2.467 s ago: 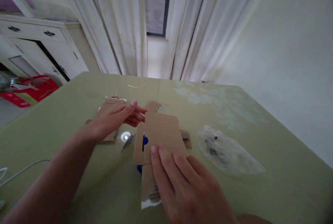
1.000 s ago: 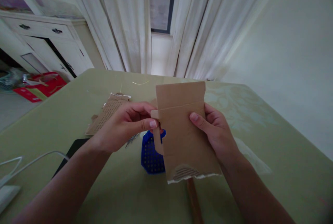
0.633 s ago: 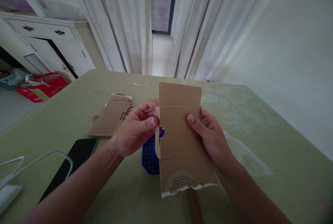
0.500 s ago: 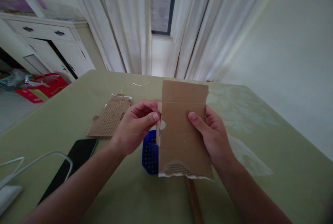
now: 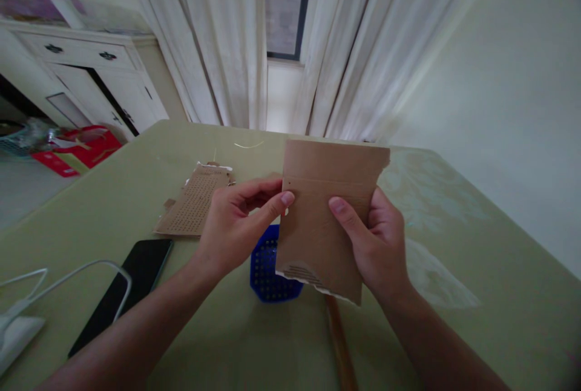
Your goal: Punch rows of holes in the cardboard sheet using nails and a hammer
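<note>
A torn-edged piece of cardboard (image 5: 329, 227) is held up in front of the person, above the green table (image 5: 254, 348), and both hands are clamped on it. The left hand (image 5: 242, 221) pinches its left edge: the thumb tip lies on the front face, and the index finger meets the edge near the fold line; how its other fingers touch, I cannot tell. The right hand (image 5: 379, 239) grips the right side, with the thumb flat on the face and the other fingers partly hidden behind. Below and partly behind the cardboard there is a blue object with many small dots (image 5: 264, 267), and a brown handle (image 5: 340, 342) comes out toward the person. To the left lie a perforated cardboard panel (image 5: 193, 206) and a black phone (image 5: 122, 297), with a white cable (image 5: 97, 262) passing over it. To the right, near the right wrist, lies a clear plastic bag (image 5: 440, 276).
</note>
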A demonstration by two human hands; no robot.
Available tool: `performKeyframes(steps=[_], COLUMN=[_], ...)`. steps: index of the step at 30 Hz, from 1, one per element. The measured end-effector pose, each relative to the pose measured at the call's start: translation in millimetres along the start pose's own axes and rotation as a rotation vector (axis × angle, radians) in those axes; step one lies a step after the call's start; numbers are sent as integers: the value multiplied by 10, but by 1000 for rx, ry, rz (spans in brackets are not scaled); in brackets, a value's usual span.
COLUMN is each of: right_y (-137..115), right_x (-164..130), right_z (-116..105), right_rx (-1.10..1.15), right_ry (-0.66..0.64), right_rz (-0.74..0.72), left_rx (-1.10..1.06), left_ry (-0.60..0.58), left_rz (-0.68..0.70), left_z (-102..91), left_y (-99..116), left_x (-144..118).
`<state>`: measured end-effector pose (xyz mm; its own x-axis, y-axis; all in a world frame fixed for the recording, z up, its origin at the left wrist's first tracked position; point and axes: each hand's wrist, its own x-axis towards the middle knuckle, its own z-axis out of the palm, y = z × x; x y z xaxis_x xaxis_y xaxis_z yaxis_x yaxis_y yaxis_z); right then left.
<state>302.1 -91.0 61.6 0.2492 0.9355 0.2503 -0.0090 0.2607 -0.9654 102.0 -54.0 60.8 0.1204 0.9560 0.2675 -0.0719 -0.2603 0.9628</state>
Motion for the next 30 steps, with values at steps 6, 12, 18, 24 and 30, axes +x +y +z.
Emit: performKeyframes(steps=[6,12,18,24,30], right_y=[43,74,40,14,24], right_x=[25,45,57,79,61], right_z=[-20,-20,-74,-104,-84], right_rx=[72,93,79,102,42], right_ry=[-71,-106,-70,-82,-68], right_rz=[69,117,91,116,90], left_rx=[-32,-61,-261,-206,439], left_ry=[-84,-89,-212,-162,-19], left_rz=[-15,-57,-144,-71,358], left_z=[-16,-5,-66,-163,-201], left_y=[-2,3,-80,-3,116], left_x=[-21,-17,61,115,30])
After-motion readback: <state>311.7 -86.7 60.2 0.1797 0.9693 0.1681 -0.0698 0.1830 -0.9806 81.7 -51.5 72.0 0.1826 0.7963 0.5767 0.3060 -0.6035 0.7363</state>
